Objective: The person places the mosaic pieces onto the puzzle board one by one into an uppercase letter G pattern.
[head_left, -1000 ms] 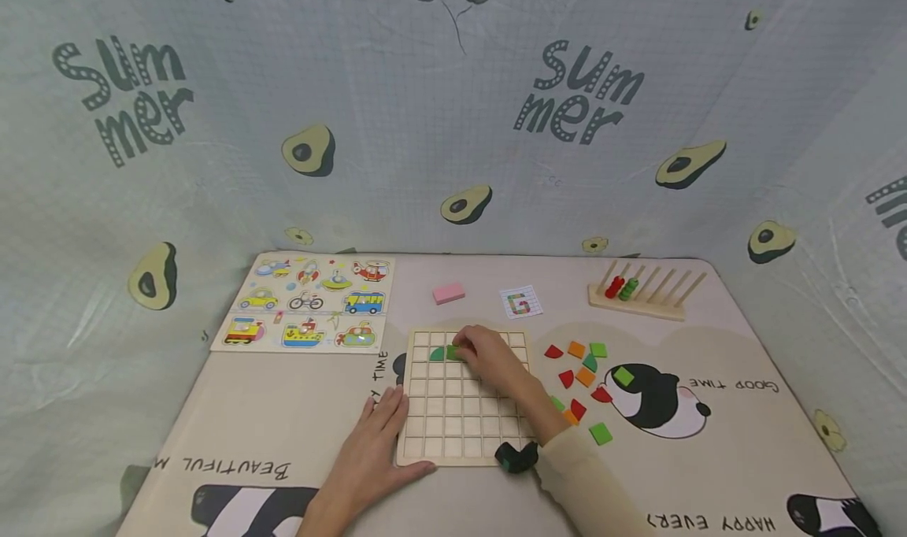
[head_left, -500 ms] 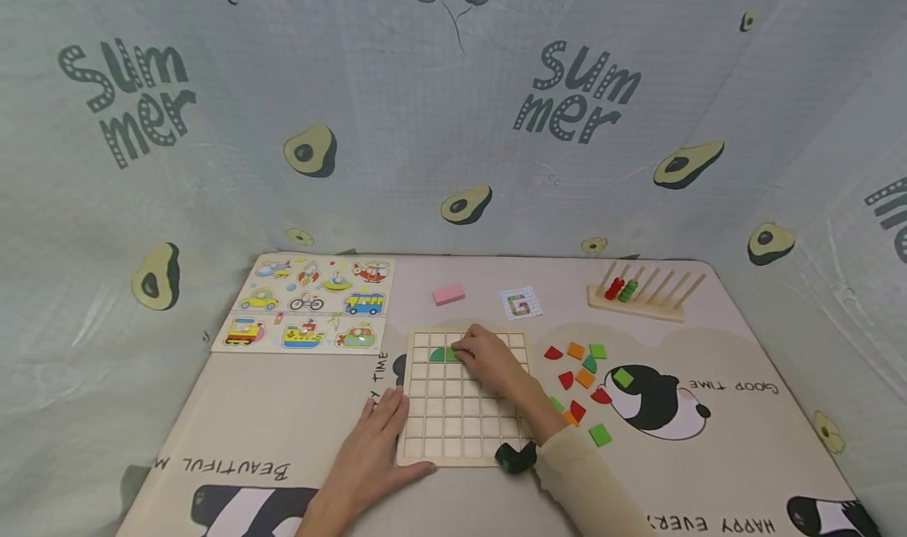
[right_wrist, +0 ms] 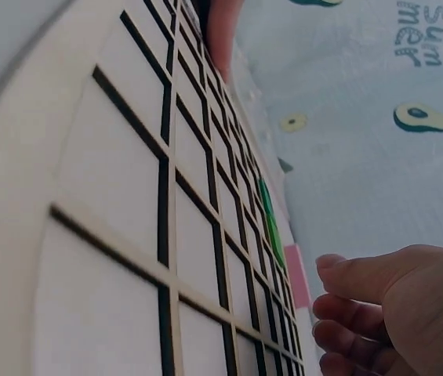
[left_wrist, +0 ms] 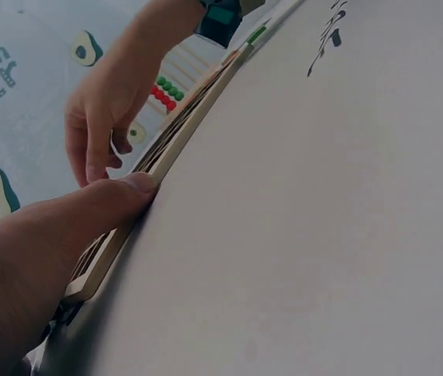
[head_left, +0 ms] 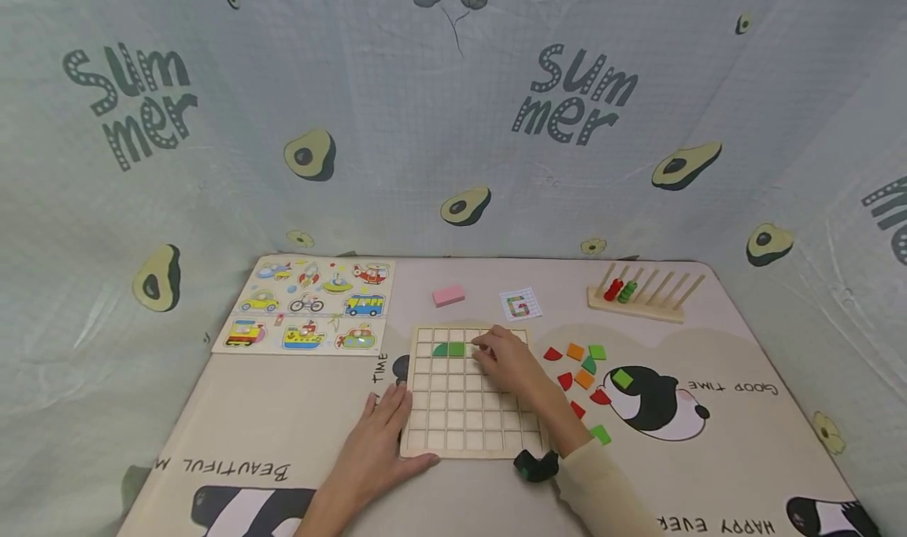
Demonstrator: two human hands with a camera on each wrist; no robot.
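Left to right across the worktop, I have the picture puzzle at the far left. In the middle lies the grid board — the green quarter and green square sit side by side in its second row from the far edge, the only pieces I can see on it. Beyond are the pink block and the card with its coloured G. To the right, the loose pieces, red, orange and green, lie scattered short of the rack. I judge the filling early: two pieces in, those others still out.

My left hand lies along the board's left edge, fingers extended, thumb against the near-left corner — steadying it, I'd say. My right hand reaches in from the near right, above the board just right of the green square, fingers loosely bent; I see nothing between them.
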